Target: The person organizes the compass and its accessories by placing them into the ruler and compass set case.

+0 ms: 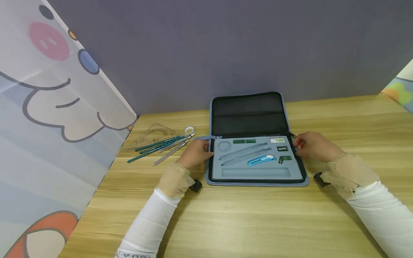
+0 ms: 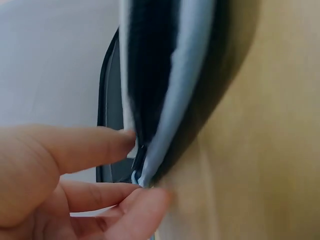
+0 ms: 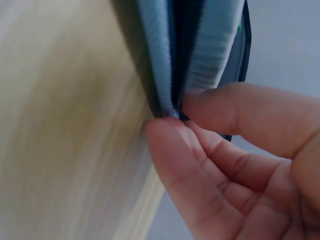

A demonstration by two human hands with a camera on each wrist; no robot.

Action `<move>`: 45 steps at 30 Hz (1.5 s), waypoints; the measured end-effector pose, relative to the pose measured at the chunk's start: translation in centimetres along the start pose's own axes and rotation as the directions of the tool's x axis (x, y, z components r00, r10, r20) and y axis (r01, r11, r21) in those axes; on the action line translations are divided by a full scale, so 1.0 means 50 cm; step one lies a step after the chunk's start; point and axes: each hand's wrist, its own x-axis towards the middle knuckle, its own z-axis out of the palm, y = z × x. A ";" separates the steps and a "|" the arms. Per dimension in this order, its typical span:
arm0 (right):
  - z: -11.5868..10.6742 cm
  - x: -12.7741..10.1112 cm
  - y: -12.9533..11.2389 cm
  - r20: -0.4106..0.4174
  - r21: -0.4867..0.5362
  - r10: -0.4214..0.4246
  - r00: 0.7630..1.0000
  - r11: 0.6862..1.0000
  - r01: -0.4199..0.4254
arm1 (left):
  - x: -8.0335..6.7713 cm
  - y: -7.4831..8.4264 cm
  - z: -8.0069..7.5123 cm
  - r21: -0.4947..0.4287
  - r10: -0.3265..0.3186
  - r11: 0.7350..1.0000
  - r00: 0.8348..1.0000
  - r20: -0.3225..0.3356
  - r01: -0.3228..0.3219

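A blue zippered stationery case (image 1: 258,184) lies open on the table, its black-lined lid (image 1: 248,111) leaning back. Its grey foam insert (image 1: 237,148) holds a light-blue utility knife (image 1: 262,160), a white eraser (image 1: 277,140), a dark green sharpener (image 1: 282,148), a small green angled piece (image 1: 285,158) and a narrow green item (image 1: 244,141). Round, long and tool-shaped recesses show bare. At the left edge, my left hand (image 1: 195,154) pinches the case's rim (image 2: 182,85) between thumb and fingers. My right hand (image 1: 316,146) grips the opposite rim (image 3: 157,60) the same way.
Left of the case lie several green pencils (image 1: 155,147), silver compasses (image 1: 171,153), a white ring-shaped roll (image 1: 189,130) and clear set squares (image 1: 153,134). A grey panel (image 1: 226,53) stands behind the table (image 1: 245,222); a cartoon-printed sheet (image 1: 64,143) hangs at left.
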 end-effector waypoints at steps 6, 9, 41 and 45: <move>0.006 0.004 -0.004 -0.020 -0.059 -0.019 1.000 0.998 0.018 | -0.001 -0.015 -0.018 -0.009 -0.072 0.997 0.997 -0.028 0.072; 0.009 0.007 -0.009 -0.026 -0.071 -0.030 0.999 0.997 0.028 | -0.001 -0.015 -0.034 0.037 -0.099 0.994 0.994 -0.052 0.101; 0.011 -0.006 -0.002 -0.030 -0.075 -0.029 0.999 0.997 0.027 | 0.116 -0.033 -0.138 0.208 -0.266 0.946 0.962 0.061 0.249; 0.009 -0.006 -0.006 -0.025 -0.070 -0.030 0.999 0.997 0.028 | 0.128 -0.038 -0.144 0.242 -0.298 0.931 0.951 0.078 0.272</move>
